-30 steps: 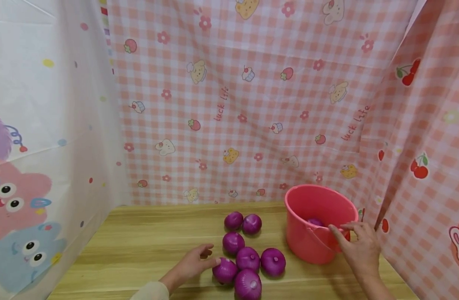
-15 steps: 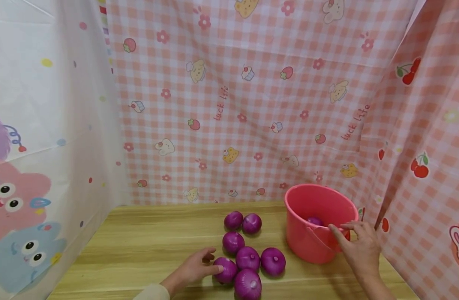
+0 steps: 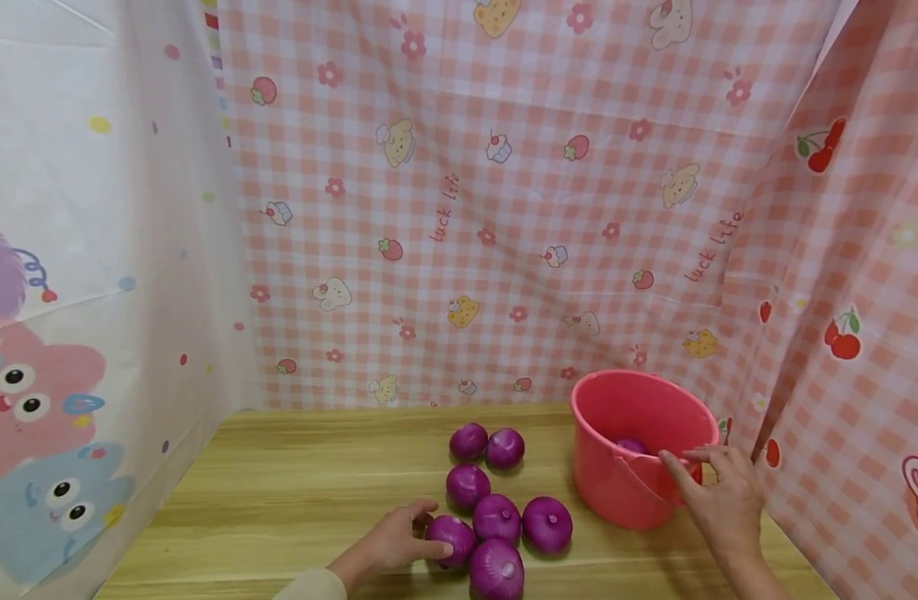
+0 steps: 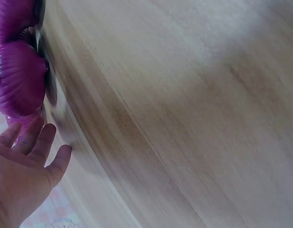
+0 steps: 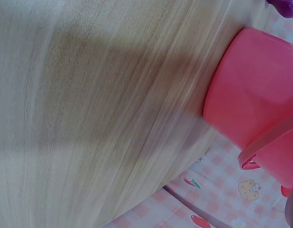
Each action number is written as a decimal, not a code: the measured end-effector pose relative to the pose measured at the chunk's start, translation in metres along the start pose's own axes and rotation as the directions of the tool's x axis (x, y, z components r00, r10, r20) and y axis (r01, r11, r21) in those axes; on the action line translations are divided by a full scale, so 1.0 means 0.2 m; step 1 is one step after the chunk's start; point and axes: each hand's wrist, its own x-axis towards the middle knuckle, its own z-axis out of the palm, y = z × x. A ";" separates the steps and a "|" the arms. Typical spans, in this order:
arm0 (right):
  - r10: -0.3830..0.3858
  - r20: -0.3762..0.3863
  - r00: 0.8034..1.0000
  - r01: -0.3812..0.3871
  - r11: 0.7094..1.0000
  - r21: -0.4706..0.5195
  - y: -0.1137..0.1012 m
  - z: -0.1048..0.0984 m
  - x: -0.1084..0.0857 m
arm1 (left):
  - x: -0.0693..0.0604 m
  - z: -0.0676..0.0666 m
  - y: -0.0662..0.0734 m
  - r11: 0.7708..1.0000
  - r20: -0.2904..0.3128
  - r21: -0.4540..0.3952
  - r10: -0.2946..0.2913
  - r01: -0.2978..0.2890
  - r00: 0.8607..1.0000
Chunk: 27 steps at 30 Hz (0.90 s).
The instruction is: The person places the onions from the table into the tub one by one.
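My left hand [image 3: 395, 542] is beside the leftmost red onion [image 3: 451, 542], its thumb lying over the near side and its other fingers at the far side. In the left wrist view, fingers [image 4: 41, 142] are spread and fairly straight close to a purple onion [image 4: 20, 78]. My right hand [image 3: 725, 500] holds the rim of a pink bucket [image 3: 616, 492] between thumb and fingers. Inside the bucket, part of an onion [image 3: 633, 446] shows; the rest is hidden by the wall. In the right wrist view only a sliver of the hand shows next to the bucket [image 5: 260, 90].
Several more red onions [image 3: 496, 518] lie grouped between the hands, with two small ones [image 3: 506, 449] farther back. The bucket's handle [image 3: 646, 482] hangs down its front. A wooden table [image 3: 294, 475] bears everything, and a checked cloth [image 3: 429, 275] hangs behind it.
My left hand has moved slightly right, so its thumb now overlaps the leftmost onion more. The right hand and the bucket have stayed in place.
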 end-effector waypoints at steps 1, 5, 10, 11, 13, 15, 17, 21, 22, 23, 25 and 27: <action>0.002 0.000 1.000 -0.002 1.000 -0.002 0.00 0.00 0.00 | 0.00 0.00 0.00 1.000 0.001 0.001 -0.001 0.001 1.000; 0.009 0.006 1.000 -0.009 1.000 -0.006 0.00 0.00 0.00 | 0.00 0.01 0.00 1.000 0.000 0.013 -0.009 0.009 1.000; 0.013 0.010 1.000 -0.013 1.000 -0.004 0.00 0.00 0.00 | 0.01 0.01 0.00 0.999 0.011 0.012 -0.034 0.034 0.999; 0.014 0.011 1.000 -0.014 1.000 -0.004 0.00 0.00 0.00 | 0.01 0.01 0.00 0.999 0.014 0.010 -0.035 0.035 0.999; 0.016 0.012 1.000 -0.016 1.000 -0.002 0.00 0.00 0.00 | 0.01 0.01 0.00 0.999 0.015 0.015 -0.031 0.031 0.999; 0.019 0.014 1.000 -0.019 1.000 -0.003 0.00 0.00 0.00 | 0.01 0.01 0.00 0.999 0.013 0.022 -0.027 0.027 1.000; 0.022 0.016 1.000 -0.022 1.000 -0.003 0.00 0.00 0.00 | 0.02 0.01 -0.01 0.999 0.012 0.027 -0.025 0.025 1.000; 0.028 0.021 0.999 -0.028 1.000 -0.008 0.00 0.00 0.00 | 0.02 0.01 -0.02 0.999 0.013 0.026 -0.031 0.031 0.999; 0.028 0.022 0.999 -0.028 1.000 -0.009 0.00 0.00 0.00 | 0.02 0.01 -0.02 0.999 0.012 0.027 -0.035 0.034 0.999; 0.030 0.024 0.999 -0.030 0.999 -0.011 0.00 0.00 0.00 | 0.02 0.00 -0.02 0.999 0.011 0.028 -0.038 0.037 0.999; 0.032 0.026 0.999 -0.032 0.999 -0.017 -0.01 0.00 0.00 | 0.02 0.00 -0.02 0.999 0.010 0.025 -0.047 0.047 0.999; 0.032 0.026 0.999 -0.031 0.999 -0.020 -0.01 0.00 0.00 | 0.01 -0.01 -0.02 0.999 0.006 0.020 -0.051 0.051 0.999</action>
